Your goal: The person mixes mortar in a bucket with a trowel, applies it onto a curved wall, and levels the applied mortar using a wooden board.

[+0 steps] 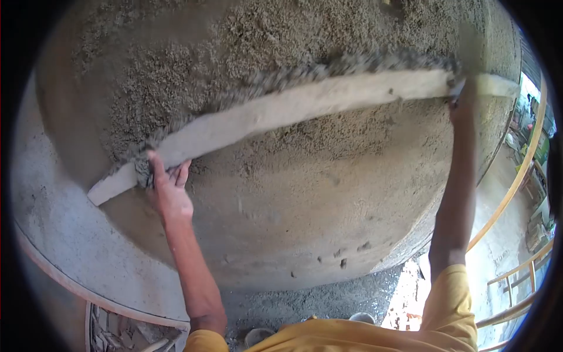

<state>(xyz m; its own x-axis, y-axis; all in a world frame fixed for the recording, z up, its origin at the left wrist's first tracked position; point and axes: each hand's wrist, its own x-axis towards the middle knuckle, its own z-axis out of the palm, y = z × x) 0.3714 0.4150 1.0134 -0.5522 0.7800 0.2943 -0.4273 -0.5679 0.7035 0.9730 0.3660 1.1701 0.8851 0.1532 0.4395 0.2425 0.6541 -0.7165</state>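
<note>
A long pale screed board [281, 112] lies across a wall of wet grey plaster [281, 35], its left end lower than its right. Wet mortar is heaped along its upper edge, smeared by motion. Near the lower left end, my left hand [171, 190] grips the board with fingers curled over it. My right hand [460, 91], dark and blurred, holds it close to the right end; its separate fingers are hard to make out. Above the board the plaster is rough; below it the plastered surface [316, 199] looks flatter, with a few small pits.
A smooth pale wall surface [76, 223] borders the plaster at left. Bamboo poles [516, 182] stand at right, with clutter beyond. Low down, grey mortar [305, 299] covers the ground near two partly hidden round containers [258, 335]. Broken pieces [126, 331] show through an opening at lower left.
</note>
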